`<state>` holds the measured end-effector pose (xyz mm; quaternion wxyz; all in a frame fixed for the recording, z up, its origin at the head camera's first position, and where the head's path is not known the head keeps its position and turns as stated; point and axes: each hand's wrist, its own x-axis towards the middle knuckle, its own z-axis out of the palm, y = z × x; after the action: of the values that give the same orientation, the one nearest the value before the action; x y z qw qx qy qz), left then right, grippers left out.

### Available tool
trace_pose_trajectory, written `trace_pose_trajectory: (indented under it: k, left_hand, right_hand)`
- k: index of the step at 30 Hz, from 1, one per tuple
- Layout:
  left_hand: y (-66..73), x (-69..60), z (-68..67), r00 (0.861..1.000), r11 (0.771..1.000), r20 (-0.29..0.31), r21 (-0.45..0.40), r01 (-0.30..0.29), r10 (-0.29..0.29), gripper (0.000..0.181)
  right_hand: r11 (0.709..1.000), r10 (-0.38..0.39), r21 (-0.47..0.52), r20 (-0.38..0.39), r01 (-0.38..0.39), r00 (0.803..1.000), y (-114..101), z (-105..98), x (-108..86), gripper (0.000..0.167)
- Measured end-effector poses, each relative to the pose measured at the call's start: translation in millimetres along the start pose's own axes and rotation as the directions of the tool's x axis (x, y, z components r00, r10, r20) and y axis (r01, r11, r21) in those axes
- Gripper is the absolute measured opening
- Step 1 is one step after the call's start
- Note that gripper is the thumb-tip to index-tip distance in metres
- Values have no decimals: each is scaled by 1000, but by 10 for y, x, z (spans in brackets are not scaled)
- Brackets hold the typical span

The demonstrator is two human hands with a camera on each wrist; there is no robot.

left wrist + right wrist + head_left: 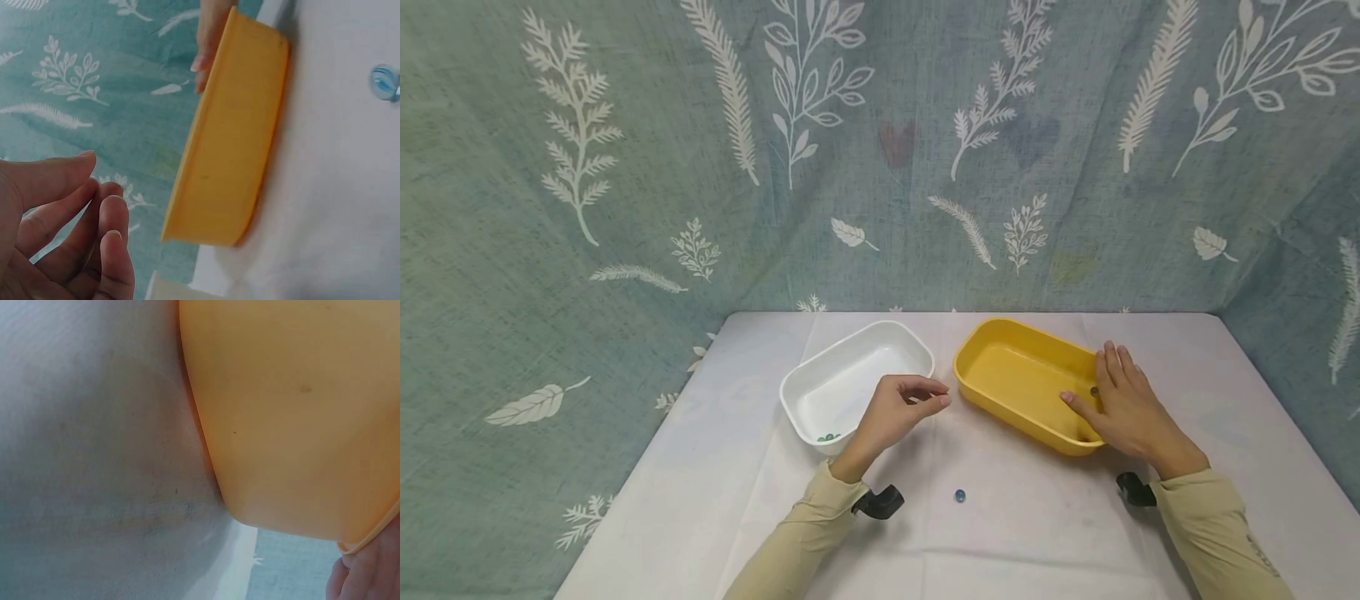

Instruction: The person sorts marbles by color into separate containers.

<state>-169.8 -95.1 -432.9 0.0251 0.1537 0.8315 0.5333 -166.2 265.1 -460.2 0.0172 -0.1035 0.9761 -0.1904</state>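
My left hand [895, 414] hovers near the right side of a white tub [842, 358], fingers bent and thumb close to the fingertips. Nothing shows between them in the left wrist view. Several green marbles [828, 437] lie in the tub's near corner. My right hand [1131, 412] rests on the right end of a yellow tub [1022, 375], its fingers straight over the rim and the thumb reaching above the inside. A dark marble [1094, 391] shows inside, beside that hand. On the table, in front of the tubs, lies a blue glass marble [960, 496].
The tubs stand towards the far edge of a table with a white cloth [1015, 542]. Behind it hangs a green-blue curtain [880, 242] with white leaf prints. A dark wrist-camera mount [880, 502] juts out below the left hand.
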Motion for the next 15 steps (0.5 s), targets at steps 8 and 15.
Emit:
trace_pose_trajectory:
  k: [8,15]
  left_hand:
    - [-103,-169,23,999,999,40,-25,25,-24,23]
    - [-173,-274,87,996,1000,88,-28,-11,13,27]
  right_hand:
    - [1000,7,7,11,-7,1000,-7,-3,-15,108]
    - [1000,5,2,12,-5,1000,-10,-6,1,108]
